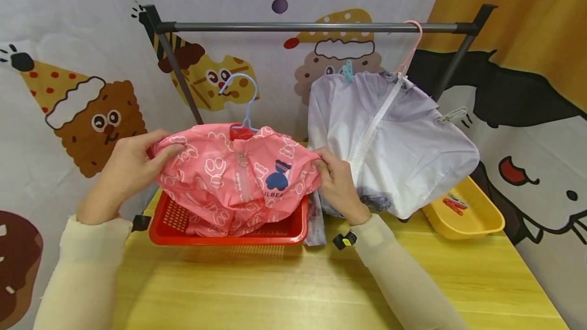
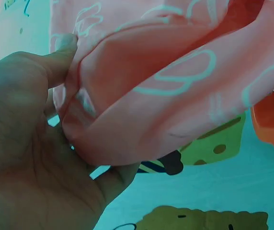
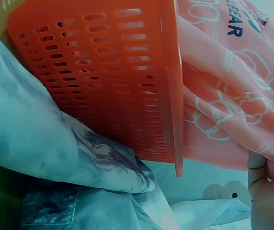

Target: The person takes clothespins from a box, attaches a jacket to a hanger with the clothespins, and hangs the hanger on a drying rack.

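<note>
A pink jacket point(image 1: 220, 172) printed with white bear outlines and a navy bear is spread over the red basket point(image 1: 229, 241). The hook of a blue hanger point(image 1: 247, 111) sticks up through its neck. With thumb and fingers my left hand point(image 1: 133, 164) pinches the jacket's left-side shoulder; the left wrist view shows the fabric point(image 2: 142, 86) folded between thumb and fingers. At the opposite shoulder my right hand point(image 1: 338, 182) pinches the cloth, and in the right wrist view that hand point(image 3: 271, 201) shows at the lower right edge. The jacket's lower part lies inside the basket.
On the dark rack bar point(image 1: 284, 27) a pink hanger point(image 1: 415, 45) carries a pale lilac jacket point(image 1: 403, 136) with a blue clip point(image 1: 347, 70) and a white clip point(image 1: 453, 115). A yellow tray point(image 1: 477, 218) holds red and grey clothespins point(image 1: 454, 204). Everything stands on a wooden table point(image 1: 293, 289).
</note>
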`<state>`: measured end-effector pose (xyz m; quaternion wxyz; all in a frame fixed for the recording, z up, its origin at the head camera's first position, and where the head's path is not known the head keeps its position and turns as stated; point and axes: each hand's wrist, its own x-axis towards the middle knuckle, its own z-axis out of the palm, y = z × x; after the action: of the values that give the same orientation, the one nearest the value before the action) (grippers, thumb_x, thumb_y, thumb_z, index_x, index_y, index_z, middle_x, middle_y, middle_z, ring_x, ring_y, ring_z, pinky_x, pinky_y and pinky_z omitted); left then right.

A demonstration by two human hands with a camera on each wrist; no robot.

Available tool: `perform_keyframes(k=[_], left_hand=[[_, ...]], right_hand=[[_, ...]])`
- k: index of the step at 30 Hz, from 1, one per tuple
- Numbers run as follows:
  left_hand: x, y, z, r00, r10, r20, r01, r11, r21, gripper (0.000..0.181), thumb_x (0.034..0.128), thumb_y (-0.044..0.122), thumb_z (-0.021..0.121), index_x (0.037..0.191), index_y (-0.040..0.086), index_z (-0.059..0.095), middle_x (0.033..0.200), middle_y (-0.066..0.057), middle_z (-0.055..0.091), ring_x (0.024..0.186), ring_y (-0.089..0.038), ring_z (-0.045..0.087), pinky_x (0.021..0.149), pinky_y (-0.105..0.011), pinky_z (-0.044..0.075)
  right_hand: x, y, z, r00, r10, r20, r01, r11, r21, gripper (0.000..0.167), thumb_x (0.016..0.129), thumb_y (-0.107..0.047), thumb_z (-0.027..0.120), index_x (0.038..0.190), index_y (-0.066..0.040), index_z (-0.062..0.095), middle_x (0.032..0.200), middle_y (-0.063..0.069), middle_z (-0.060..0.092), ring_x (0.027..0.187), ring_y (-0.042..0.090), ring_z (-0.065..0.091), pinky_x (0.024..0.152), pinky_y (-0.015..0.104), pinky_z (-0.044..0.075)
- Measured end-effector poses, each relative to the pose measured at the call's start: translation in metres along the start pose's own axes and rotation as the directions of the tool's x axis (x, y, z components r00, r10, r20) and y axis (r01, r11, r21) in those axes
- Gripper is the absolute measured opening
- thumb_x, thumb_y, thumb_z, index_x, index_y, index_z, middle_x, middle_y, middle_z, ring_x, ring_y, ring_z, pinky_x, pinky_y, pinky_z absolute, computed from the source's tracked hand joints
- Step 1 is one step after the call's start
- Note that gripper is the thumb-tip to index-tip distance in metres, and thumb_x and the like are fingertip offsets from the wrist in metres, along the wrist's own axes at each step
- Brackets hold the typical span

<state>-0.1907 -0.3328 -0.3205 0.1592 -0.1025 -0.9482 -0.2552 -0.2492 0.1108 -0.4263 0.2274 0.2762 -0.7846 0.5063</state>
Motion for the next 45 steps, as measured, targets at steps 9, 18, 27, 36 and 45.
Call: perform_keyframes(k=[9, 18, 27, 36, 45], left_hand=[[-0.004, -0.01, -0.005, 0.999, 0.04, 0.009, -0.04, 0.999, 0.026, 0.02, 0.1145, 0.026, 0.077, 0.13, 0.014, 0.082, 0.08, -0.003, 0.073, 0.064, -0.011, 0.058, 0.061, -0.022, 0.049], [-0.007, -0.01, -0.004, 0.995, 0.103, 0.007, -0.103, 0.995, -0.016, 0.012, 0.1167, 0.01, 0.069, 0.125, 0.009, 0.079, 0.085, -0.006, 0.075, 0.064, -0.011, 0.06, 0.058, -0.022, 0.051], [-0.004, -0.004, 0.006, 0.958, 0.21, -0.197, -0.207, 0.978, 0.033, 0.016, 0.1087, -0.002, 0.076, 0.119, 0.007, 0.085, 0.08, -0.009, 0.076, 0.062, -0.002, 0.051, 0.058, -0.011, 0.041], [-0.002, -0.004, 0.013, 0.918, 0.231, -0.322, -0.238, 0.971, 0.018, 0.016, 0.1086, -0.003, 0.074, 0.111, 0.007, 0.086, 0.079, -0.011, 0.076, 0.063, 0.002, 0.048, 0.061, -0.008, 0.038], [-0.002, -0.004, 0.018, 0.905, 0.224, -0.363, -0.237, 0.971, 0.006, 0.015, 0.1075, -0.004, 0.076, 0.11, 0.007, 0.086, 0.079, -0.012, 0.076, 0.065, 0.006, 0.047, 0.063, -0.006, 0.038]], right_hand=[[-0.002, 0.0, 0.0, 1.0, -0.004, -0.028, 0.004, 1.0, -0.01, 0.015, 0.117, -0.013, 0.065, 0.117, -0.008, 0.079, 0.079, 0.007, 0.072, 0.065, 0.018, 0.063, 0.066, 0.021, 0.05], [-0.007, 0.002, -0.002, 1.0, 0.03, -0.009, -0.03, 0.999, 0.041, 0.017, 0.119, -0.015, 0.063, 0.122, -0.009, 0.078, 0.084, 0.008, 0.073, 0.068, 0.018, 0.064, 0.066, 0.024, 0.052], [-0.014, 0.007, -0.01, 0.993, 0.098, 0.068, -0.102, 0.993, 0.059, 0.022, 0.122, -0.016, 0.057, 0.132, -0.011, 0.076, 0.1, 0.01, 0.076, 0.081, 0.019, 0.069, 0.076, 0.028, 0.057], [-0.021, 0.007, -0.023, 0.983, 0.128, 0.131, -0.127, 0.992, -0.019, 0.026, 0.124, -0.023, 0.059, 0.143, -0.018, 0.076, 0.125, 0.004, 0.084, 0.111, 0.02, 0.077, 0.101, 0.035, 0.061], [-0.032, 0.012, -0.046, 0.993, -0.007, 0.119, 0.019, 0.995, -0.102, 0.032, 0.119, -0.006, 0.063, 0.148, -0.011, 0.075, 0.143, 0.008, 0.082, 0.127, 0.028, 0.079, 0.104, 0.025, 0.06]])
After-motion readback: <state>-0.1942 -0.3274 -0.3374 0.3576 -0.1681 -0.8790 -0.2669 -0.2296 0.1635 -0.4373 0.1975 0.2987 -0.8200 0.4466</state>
